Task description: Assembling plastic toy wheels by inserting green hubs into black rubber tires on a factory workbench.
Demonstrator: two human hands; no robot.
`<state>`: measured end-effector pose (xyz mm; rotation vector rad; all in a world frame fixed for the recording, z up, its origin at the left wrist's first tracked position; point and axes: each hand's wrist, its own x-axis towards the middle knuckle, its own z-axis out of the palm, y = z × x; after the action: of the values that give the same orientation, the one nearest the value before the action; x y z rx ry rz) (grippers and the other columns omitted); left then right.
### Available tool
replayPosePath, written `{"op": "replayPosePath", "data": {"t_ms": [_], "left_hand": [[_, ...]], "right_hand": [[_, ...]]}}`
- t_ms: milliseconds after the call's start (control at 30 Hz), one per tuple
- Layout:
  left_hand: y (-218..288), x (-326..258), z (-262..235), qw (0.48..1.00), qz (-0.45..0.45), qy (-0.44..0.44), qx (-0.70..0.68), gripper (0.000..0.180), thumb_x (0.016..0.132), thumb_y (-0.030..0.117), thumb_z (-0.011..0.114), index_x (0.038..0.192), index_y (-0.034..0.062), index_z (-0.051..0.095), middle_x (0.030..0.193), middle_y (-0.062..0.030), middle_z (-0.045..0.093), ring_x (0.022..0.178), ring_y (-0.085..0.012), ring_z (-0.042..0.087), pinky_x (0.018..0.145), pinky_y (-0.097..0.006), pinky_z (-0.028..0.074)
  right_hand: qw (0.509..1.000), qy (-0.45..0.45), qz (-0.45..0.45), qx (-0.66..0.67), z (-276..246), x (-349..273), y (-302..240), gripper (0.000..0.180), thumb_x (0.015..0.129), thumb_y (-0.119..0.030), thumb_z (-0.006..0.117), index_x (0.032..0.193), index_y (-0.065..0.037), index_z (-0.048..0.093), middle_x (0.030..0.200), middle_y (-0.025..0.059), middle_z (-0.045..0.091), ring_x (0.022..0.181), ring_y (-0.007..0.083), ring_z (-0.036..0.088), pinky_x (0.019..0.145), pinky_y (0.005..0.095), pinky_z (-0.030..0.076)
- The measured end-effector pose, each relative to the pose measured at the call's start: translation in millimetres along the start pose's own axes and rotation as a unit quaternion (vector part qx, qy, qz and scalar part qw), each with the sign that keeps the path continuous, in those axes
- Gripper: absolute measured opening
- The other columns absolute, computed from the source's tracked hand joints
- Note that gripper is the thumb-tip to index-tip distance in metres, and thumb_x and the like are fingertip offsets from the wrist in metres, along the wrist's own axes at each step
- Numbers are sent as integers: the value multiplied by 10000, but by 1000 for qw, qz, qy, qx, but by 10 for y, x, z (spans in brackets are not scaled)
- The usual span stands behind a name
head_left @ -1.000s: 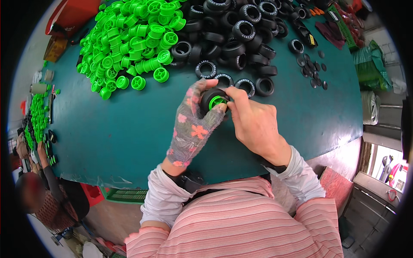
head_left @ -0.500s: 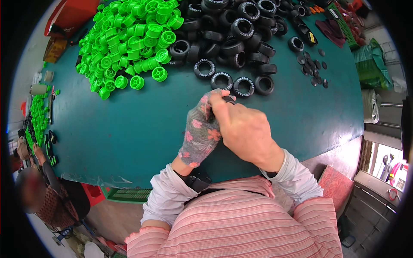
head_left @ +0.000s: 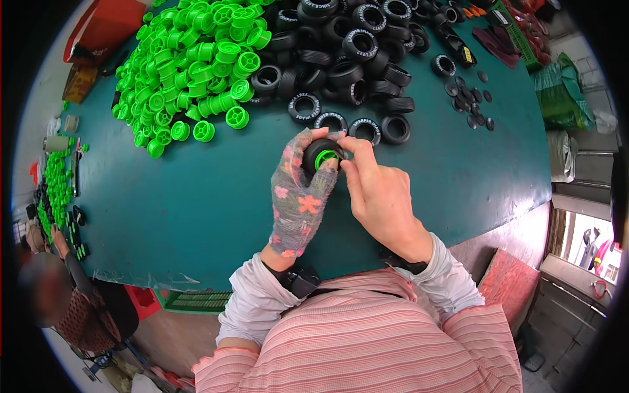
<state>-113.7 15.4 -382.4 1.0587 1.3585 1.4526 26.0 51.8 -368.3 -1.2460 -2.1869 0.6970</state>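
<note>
Between my hands, above the table, is a black toy tyre with a green wheel rim seated inside it. My left hand, in a grey fingerless glove with pink flowers, is closed around the tyre, its thumb across the rim. My bare right hand pinches the tyre's right edge with thumb and index finger. Just beyond my fingers lie several loose tyres in front of a large tyre heap. To its left rises a pile of green wheel rims.
Small black discs lie scattered at the right of the green table. Beyond them are a dark cloth and a green crate. A red bin stands far left. Another person works at the left.
My right hand has drawn back from covering the wheel to its right edge. My left hand has turned, so the tyre and green rim now show.
</note>
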Motion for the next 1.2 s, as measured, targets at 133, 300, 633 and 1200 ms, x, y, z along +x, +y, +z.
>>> {"op": "replayPosePath", "data": {"t_ms": [133, 300, 633, 1200], "left_hand": [[-55, 6, 46, 999, 27, 28, -10, 407, 939, 27, 673, 1332, 24, 567, 1251, -78, 613, 1087, -158, 615, 954, -286, 509], [-36, 31, -43, 997, 30, 24, 62, 400, 962, -8, 625, 1347, 1, 518, 1258, -131, 652, 1140, -188, 626, 973, -299, 513], [-248, 171, -360, 990, -41, -128, 43, 483, 923, 56, 710, 1369, 17, 527, 1163, -98, 665, 1064, -165, 629, 947, -284, 514], [49, 195, -113, 975, -154, -77, -144, 403, 983, 91, 641, 1362, -8, 544, 1194, -92, 643, 1021, -161, 653, 829, -310, 603]], "right_hand": [[1000, -16, 6, -3, -32, 35, -59, 286, 979, -99, 594, 1246, -33, 514, 633, 141, 641, 560, 350, 645, 509, 442, 463], [1000, -5, -1, -12, 85, 97, -86, 288, 989, -92, 577, 1258, -26, 497, 634, 144, 639, 550, 359, 632, 511, 441, 465], [966, -30, -196, -163, 71, 218, 52, 417, 834, -30, 638, 1232, -10, 516, 686, 102, 647, 624, 283, 674, 515, 408, 492], [987, -8, 59, 152, -110, 120, 306, 343, 909, -210, 737, 1178, -20, 641, 838, 59, 673, 553, 93, 559, 481, 262, 434]]}}
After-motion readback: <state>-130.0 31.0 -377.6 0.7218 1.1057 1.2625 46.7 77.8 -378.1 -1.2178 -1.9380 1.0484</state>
